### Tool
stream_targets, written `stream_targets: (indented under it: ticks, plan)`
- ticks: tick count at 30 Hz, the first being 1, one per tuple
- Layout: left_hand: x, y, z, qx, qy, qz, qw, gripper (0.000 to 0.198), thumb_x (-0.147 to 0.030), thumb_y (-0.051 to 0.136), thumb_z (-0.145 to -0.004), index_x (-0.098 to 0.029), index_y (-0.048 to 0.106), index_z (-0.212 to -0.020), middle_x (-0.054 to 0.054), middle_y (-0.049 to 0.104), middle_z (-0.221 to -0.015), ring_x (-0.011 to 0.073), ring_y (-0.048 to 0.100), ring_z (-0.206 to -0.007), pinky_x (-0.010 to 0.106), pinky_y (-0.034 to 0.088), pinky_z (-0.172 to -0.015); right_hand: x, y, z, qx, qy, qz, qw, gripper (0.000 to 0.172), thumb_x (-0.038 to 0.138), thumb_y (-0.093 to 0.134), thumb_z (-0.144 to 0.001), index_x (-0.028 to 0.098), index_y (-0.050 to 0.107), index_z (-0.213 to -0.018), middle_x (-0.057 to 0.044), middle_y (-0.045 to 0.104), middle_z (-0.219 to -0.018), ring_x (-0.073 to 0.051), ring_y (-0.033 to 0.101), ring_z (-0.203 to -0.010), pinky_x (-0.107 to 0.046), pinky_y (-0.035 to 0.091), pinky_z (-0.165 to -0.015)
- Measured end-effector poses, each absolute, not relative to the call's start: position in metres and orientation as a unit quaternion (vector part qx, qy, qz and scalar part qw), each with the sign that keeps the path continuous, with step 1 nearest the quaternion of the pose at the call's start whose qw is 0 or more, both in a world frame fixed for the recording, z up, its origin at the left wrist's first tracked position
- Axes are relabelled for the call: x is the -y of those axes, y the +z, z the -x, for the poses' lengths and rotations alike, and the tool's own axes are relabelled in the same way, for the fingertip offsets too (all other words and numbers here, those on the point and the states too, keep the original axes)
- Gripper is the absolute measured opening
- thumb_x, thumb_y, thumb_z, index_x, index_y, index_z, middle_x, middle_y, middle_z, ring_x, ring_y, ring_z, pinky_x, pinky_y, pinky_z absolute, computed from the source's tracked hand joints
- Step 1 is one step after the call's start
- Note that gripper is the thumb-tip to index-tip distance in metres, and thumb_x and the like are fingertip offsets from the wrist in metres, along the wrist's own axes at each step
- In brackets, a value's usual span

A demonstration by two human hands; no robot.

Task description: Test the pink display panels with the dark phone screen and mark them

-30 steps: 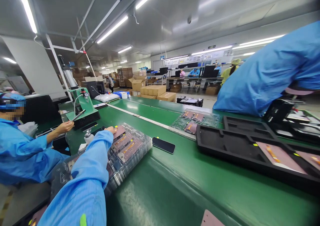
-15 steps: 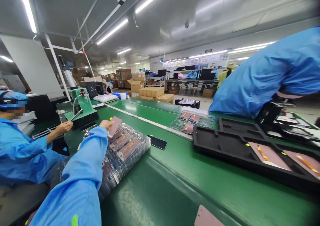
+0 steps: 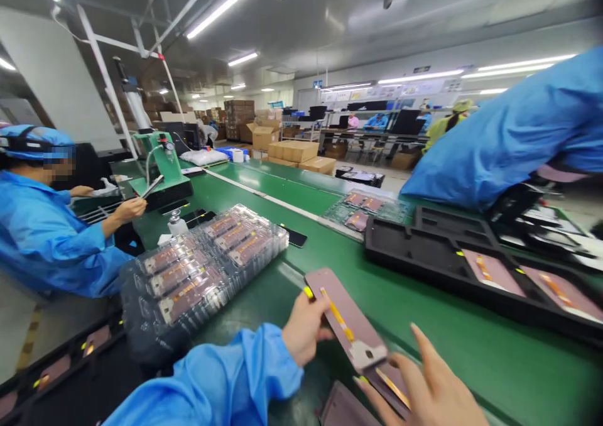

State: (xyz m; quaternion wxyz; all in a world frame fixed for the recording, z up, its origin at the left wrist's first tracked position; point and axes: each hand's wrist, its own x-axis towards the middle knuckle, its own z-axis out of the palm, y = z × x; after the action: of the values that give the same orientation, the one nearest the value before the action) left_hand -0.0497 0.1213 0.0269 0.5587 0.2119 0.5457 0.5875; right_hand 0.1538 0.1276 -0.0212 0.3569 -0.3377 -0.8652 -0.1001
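My left hand (image 3: 306, 328) pinches the edge of a pinkish phone screen panel (image 3: 346, 319) with an orange ribbon cable and yellow tab. This panel is tilted over the bench, its lower end close to my right hand (image 3: 433, 382). Between the thumb and fingers of that hand shows a second pinkish panel (image 3: 393, 388) with a ribbon cable, partly covered; the index finger sticks out. Below them, at the bottom edge, a darker panel (image 3: 348, 407) is partly visible. Left of my hands stands a stack of clear plastic trays (image 3: 245, 275) with several panels in the top one.
A black foam tray (image 3: 424, 256) with two panels lies on the right of the green bench (image 3: 301, 203). Behind it are a clear tray (image 3: 339, 215) of panels and a leaning co-worker's blue sleeve (image 3: 494, 143). A dark phone (image 3: 296, 237) lies mid-bench. Another co-worker (image 3: 51, 237) sits left.
My left hand has moved from the stacked clear trays to the front right, bringing a panel with it. My right hand has come into view. The camera view has shifted.
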Motion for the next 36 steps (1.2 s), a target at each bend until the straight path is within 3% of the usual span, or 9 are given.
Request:
stream_targets:
  ticks: [3,5,9,12,15,20,26,30,36]
  plan:
    - [-0.1,0.012,0.0,-0.476,0.605,-0.192,0.608,0.04,-0.043,0.065,-0.07,-0.023,0.056,-0.103,0.01,0.071,-0.1,0.0225,0.071,-0.083,0.03,0.054,-0.06,-0.12,-0.012,-0.143,0.875,-0.124,0.39,0.258,0.031,0.048,0.061,-0.082,0.019,0.053,-0.083,-0.029,0.051,-0.13,-0.041,0.06,-0.106,-0.051,0.051,-0.08]
    - [-0.092,0.011,-0.015,-0.435,0.63,-0.188,0.615,0.04,-0.041,0.066,-0.074,-0.017,0.056,-0.104,0.01,0.071,-0.098,0.0218,0.069,-0.084,0.029,0.053,-0.066,-0.115,-0.009,-0.144,0.874,-0.096,0.425,0.215,0.028,0.04,0.066,-0.079,0.018,0.051,-0.087,-0.029,0.054,-0.123,-0.039,0.061,-0.101,-0.05,0.051,-0.078]
    - [-0.088,0.018,-0.012,-0.42,0.588,-0.252,0.644,0.045,-0.04,0.075,-0.072,-0.016,0.058,-0.106,0.009,0.069,-0.103,0.0223,0.065,-0.094,0.03,0.049,-0.078,-0.121,0.0,-0.161,0.863,0.078,0.459,0.194,0.03,0.025,0.068,-0.075,0.02,0.046,-0.094,-0.014,0.06,-0.102,-0.028,0.061,-0.089,-0.039,0.052,-0.072]
    - [-0.09,0.026,0.019,-0.461,0.524,-0.335,0.633,0.045,-0.045,0.074,-0.074,-0.019,0.059,-0.107,0.009,0.065,-0.111,0.0229,0.061,-0.103,0.03,0.048,-0.079,-0.134,0.003,-0.18,0.839,0.173,0.466,0.223,0.043,0.024,0.069,-0.075,0.02,0.044,-0.11,-0.01,0.058,-0.108,-0.026,0.059,-0.098,-0.039,0.051,-0.083]
    - [-0.09,0.033,0.073,-0.552,0.539,-0.397,0.498,0.041,-0.049,0.071,-0.075,-0.019,0.06,-0.1,0.009,0.063,-0.11,0.0231,0.06,-0.103,0.032,0.048,-0.081,-0.146,-0.005,-0.193,0.829,0.2,0.474,0.22,0.059,0.025,0.071,-0.074,0.022,0.041,-0.125,-0.011,0.052,-0.124,-0.028,0.053,-0.115,-0.043,0.044,-0.097]
    - [-0.07,0.045,0.178,-0.688,0.512,-0.461,0.228,0.041,-0.054,0.063,-0.078,-0.02,0.059,-0.1,0.006,0.065,-0.101,0.0242,0.061,-0.097,0.037,0.047,-0.09,-0.149,-0.032,-0.2,0.845,0.205,0.467,0.161,0.063,0.021,0.072,-0.072,0.021,0.046,-0.129,-0.012,0.052,-0.127,-0.029,0.05,-0.119,-0.042,0.042,-0.102]
    - [-0.032,0.037,0.249,-0.818,0.165,-0.538,-0.117,0.05,-0.055,0.042,-0.087,-0.017,0.059,-0.115,0.014,0.062,-0.115,0.0359,0.056,-0.103,0.049,0.045,-0.088,-0.14,-0.055,-0.202,0.844,0.164,0.485,0.157,0.063,0.025,0.069,-0.075,0.02,0.047,-0.134,-0.013,0.051,-0.127,-0.029,0.05,-0.119,-0.042,0.044,-0.102]
    - [-0.016,0.027,0.251,-0.834,-0.023,-0.52,-0.185,0.049,-0.045,0.037,-0.094,-0.013,0.058,-0.125,0.016,0.06,-0.116,0.0358,0.056,-0.095,0.044,0.048,-0.074,-0.139,-0.073,-0.208,0.863,0.121,0.461,0.167,0.056,0.03,0.061,-0.081,0.016,0.049,-0.134,-0.015,0.052,-0.128,-0.029,0.052,-0.119,-0.043,0.046,-0.101]
    - [-0.007,0.035,0.249,-0.82,-0.025,-0.549,-0.16,0.037,-0.036,0.049,-0.095,-0.021,0.06,-0.126,0.009,0.063,-0.103,0.0263,0.059,-0.096,0.034,0.047,-0.078,-0.148,-0.108,-0.228,0.894,-0.006,0.393,0.217,0.058,0.052,0.059,-0.082,0.016,0.054,-0.127,-0.02,0.053,-0.129,-0.037,0.058,-0.112,-0.052,0.052,-0.09]
